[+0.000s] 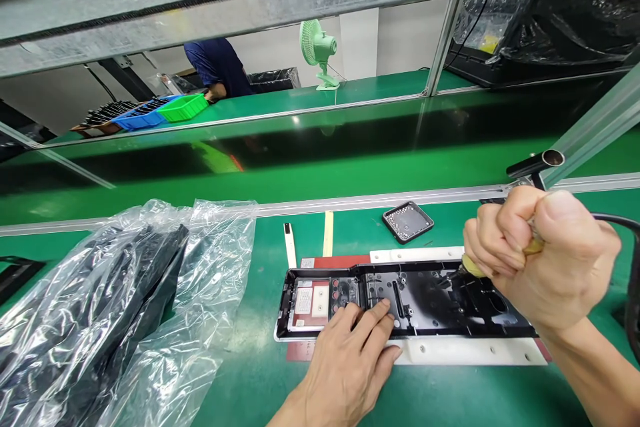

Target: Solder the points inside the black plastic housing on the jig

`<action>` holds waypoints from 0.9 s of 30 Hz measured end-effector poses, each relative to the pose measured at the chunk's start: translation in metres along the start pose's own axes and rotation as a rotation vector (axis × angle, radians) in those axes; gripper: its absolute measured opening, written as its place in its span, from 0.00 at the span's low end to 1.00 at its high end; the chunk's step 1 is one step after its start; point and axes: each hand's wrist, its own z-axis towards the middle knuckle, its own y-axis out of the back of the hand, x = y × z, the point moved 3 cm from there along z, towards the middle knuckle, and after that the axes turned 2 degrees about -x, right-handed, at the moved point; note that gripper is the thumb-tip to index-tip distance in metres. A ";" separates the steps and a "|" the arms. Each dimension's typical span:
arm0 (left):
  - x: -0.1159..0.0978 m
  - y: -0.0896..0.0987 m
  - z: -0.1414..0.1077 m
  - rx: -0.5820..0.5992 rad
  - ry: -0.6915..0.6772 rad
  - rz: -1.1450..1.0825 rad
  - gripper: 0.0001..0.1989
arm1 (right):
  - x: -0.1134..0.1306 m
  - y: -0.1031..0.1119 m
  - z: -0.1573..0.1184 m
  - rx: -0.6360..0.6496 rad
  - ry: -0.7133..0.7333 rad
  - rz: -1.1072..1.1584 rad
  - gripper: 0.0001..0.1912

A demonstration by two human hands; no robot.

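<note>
A long black plastic housing lies open side up in a fixture with white side blocks on a dark red base. My left hand rests on the housing's near edge, left of its middle, fingers stretched out and apart. My right hand is closed around an electric screwdriver with a yellowish body, most of it covered by my fingers. The screwdriver's tip points down and left into the housing; whether it touches a screw cannot be made out. A dark cable runs off behind my right hand.
A black tray of small screws sits behind the fixture. Plastic-wrapped black parts lie at left. A metal tube stands by my right hand. Beyond are a green fan, a green bin and a person's dark sleeve.
</note>
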 end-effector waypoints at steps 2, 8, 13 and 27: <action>0.000 0.000 0.000 -0.006 0.001 0.005 0.17 | 0.000 0.000 -0.001 -0.005 -0.003 -0.001 0.22; -0.001 0.001 0.001 -0.006 0.001 0.011 0.16 | -0.001 -0.002 0.002 -0.019 -0.007 -0.009 0.22; -0.001 0.001 0.001 0.010 0.010 0.009 0.16 | -0.001 -0.002 0.002 -0.019 -0.006 -0.022 0.22; -0.001 0.002 0.002 0.009 0.013 0.002 0.17 | -0.001 0.000 0.002 -0.008 -0.016 -0.009 0.22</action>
